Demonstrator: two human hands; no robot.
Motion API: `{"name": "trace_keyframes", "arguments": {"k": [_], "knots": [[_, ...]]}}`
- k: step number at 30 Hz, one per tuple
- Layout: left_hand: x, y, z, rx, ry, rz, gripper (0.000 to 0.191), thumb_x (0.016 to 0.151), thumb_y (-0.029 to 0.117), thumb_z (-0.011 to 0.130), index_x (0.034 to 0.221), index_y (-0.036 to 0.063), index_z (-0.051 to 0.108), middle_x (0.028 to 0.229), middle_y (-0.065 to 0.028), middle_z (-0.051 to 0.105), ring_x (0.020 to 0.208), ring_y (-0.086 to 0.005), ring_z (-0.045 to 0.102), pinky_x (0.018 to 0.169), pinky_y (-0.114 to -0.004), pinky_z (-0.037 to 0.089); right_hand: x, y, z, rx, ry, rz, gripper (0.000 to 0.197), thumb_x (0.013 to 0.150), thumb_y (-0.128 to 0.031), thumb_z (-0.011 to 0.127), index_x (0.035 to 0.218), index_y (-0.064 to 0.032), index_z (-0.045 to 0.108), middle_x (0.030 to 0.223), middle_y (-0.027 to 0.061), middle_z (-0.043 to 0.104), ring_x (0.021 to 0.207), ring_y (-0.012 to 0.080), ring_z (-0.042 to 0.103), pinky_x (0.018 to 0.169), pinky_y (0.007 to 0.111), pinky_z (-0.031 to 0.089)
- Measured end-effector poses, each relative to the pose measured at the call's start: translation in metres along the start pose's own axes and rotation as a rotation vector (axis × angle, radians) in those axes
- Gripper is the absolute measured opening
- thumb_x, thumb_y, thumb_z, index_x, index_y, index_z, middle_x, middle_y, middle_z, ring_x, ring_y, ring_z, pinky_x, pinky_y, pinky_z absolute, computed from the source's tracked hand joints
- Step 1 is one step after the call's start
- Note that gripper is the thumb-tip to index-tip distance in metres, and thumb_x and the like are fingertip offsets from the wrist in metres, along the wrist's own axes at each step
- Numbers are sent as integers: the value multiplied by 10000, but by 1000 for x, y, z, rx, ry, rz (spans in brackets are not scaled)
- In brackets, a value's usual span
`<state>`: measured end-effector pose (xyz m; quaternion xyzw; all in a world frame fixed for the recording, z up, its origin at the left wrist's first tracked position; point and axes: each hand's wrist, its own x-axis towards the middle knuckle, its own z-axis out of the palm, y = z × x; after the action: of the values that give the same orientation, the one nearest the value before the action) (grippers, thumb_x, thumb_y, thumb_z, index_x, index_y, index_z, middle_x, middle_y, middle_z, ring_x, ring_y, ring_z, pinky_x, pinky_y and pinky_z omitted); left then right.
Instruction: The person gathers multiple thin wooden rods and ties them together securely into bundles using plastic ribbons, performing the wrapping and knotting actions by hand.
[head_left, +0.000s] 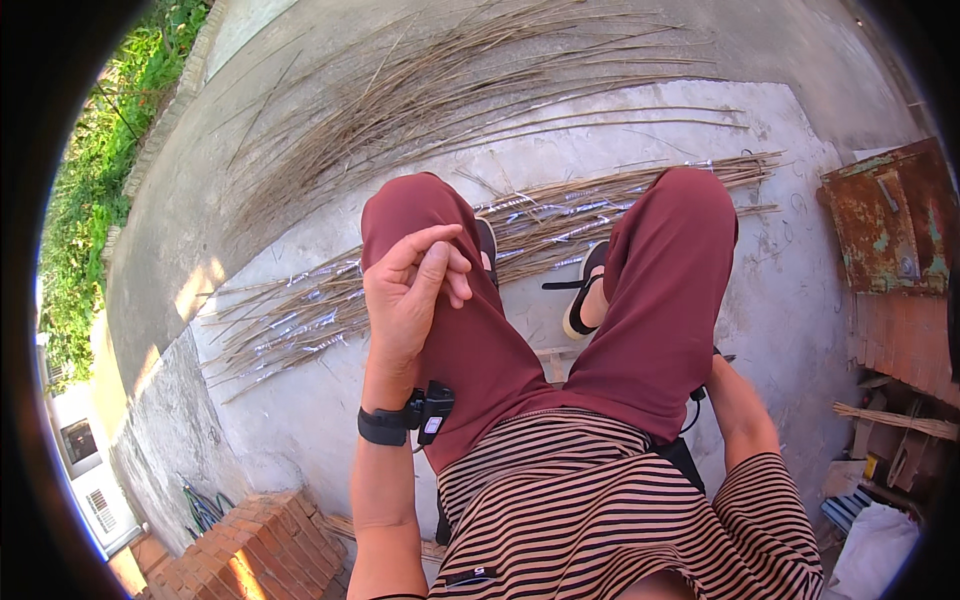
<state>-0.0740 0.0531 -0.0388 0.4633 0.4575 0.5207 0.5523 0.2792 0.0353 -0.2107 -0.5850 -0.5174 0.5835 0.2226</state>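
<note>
My left hand is raised above my left thigh, with its fingers loosely curled and the thumb in front of them. I see nothing held in it. A black strap with a small device circles the left wrist. My right hand hangs beside my right thigh and is mostly hidden behind it. A dark pointed tip shows by this hand; I cannot tell what it belongs to. Beyond my feet lie several bundles of thin dry sticks, tied with whitish plastic strips.
Loose long sticks are spread on the concrete farther out. At right, a rusty metal cabinet door stands over shelves with a small stick bundle. A brick stack is at lower left, beside a coiled hose.
</note>
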Motion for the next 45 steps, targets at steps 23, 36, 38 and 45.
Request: {"name": "trace_keyframes", "arguments": {"k": [23,36,38,45], "knots": [[-4,0,13,130,-70,45,206,910,-17,455,1063,-31,592,810,-88,593,622,-107,591,518,-197,466,34,23,27,-26,-129,19,204,800,-171,657,876,18,635,777,11,606,672,76,547,574,229,439],[-5,-3,10,123,-30,78,191,918,7,467,1059,-57,579,801,-90,604,614,-102,579,513,-194,456,-11,36,16,-21,-97,91,212,793,-173,665,870,22,634,777,14,607,670,79,549,578,230,440],[-4,-3,11,144,-21,85,196,923,14,459,1065,-54,576,793,-90,597,594,-101,563,502,-195,442,-19,41,17,-26,-98,112,213,791,-173,666,869,23,634,777,15,607,670,80,550,579,230,440],[-1,-2,16,153,-51,81,186,911,-13,464,1044,-52,588,801,-86,603,603,-95,579,509,-185,454,-34,52,26,-30,-121,152,217,787,-174,671,865,25,634,776,16,607,669,82,551,582,230,441]]}}
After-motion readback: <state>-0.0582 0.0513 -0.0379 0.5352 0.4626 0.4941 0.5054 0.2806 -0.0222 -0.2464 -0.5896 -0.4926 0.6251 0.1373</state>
